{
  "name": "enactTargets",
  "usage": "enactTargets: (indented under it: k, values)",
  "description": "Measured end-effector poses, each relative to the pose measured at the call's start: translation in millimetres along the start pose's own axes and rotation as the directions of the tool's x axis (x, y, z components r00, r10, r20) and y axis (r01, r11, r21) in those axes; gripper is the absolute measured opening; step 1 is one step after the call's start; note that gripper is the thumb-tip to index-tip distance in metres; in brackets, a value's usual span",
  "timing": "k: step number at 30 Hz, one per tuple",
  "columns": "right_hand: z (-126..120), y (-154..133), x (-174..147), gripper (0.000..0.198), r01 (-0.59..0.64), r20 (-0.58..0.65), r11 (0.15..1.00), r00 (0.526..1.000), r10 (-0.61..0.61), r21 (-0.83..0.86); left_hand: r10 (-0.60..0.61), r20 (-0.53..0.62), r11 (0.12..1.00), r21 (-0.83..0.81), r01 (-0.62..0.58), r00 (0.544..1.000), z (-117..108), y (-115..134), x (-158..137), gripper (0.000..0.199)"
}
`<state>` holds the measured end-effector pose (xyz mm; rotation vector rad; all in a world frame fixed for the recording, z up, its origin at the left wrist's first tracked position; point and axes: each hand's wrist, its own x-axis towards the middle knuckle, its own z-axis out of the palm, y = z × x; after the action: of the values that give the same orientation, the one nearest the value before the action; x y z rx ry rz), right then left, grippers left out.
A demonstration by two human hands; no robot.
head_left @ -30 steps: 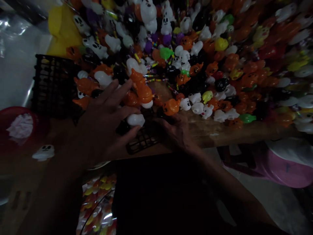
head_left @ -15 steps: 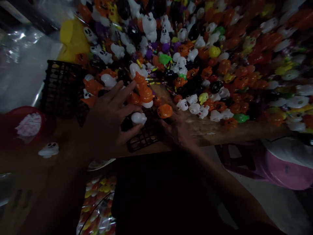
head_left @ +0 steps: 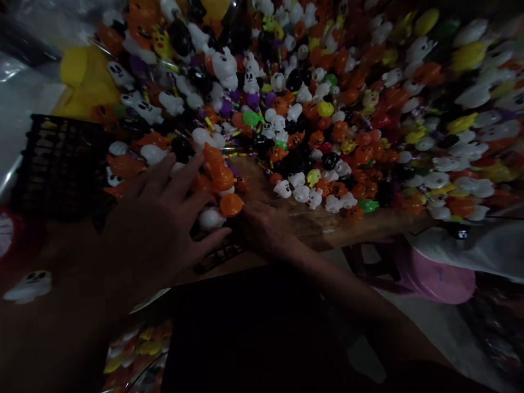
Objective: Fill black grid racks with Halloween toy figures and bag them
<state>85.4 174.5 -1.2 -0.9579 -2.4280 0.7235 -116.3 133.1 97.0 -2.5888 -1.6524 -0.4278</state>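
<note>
My left hand (head_left: 159, 213) is spread out, palm down, over several small plastic toys at the front of the table. Its thumb and forefinger stand apart, with a round white toy (head_left: 210, 218) between them. Just past those fingers an orange animal-shaped toy (head_left: 219, 169) stands upright. My right hand (head_left: 266, 226) comes in from the right, with an orange pumpkin-like toy (head_left: 231, 205) at its curled fingertips, close beside the white toy. Dim light blurs the grip. Below the toys shows part of a black lattice basket (head_left: 221, 255).
A large heap of Halloween figures (head_left: 295, 125) covers the back and right of the table. On the left stand a black basket (head_left: 53, 169) and a red container (head_left: 12, 234); a white ghost toy (head_left: 28, 286) lies nearby. A pink stool (head_left: 442, 275) is at lower right.
My right hand has moved left with the orange pumpkin-like toy, bringing it up to the white toy. My left hand stays spread in about the same place. The whole view has shifted.
</note>
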Motion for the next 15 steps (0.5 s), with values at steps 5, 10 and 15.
enactTargets:
  k: [5, 10, 15]
  values:
    - [-3.3, -5.6, -5.8, 0.013, -0.027, 0.003, 0.999, 1.000, 0.027, 0.036, -0.020, -0.085, 0.995, 0.097, 0.028, 0.996, 10.6, 21.6, 7.3, 0.027]
    - [-43.6, 6.0, -3.3, 0.019, -0.026, -0.199, 0.991, 0.979, 0.053, 0.133, -0.047, -0.148, 0.990, 0.126, 0.066, 0.988, 20.2, 32.4, -0.5, 0.020]
    - [-86.6, 31.7, 36.2, 0.017, -0.189, -0.276, 0.948, 0.954, 0.116, -0.254, -0.016, -0.197, 0.991, 0.130, 0.042, 0.980, 16.6, 36.2, -6.5, 0.016]
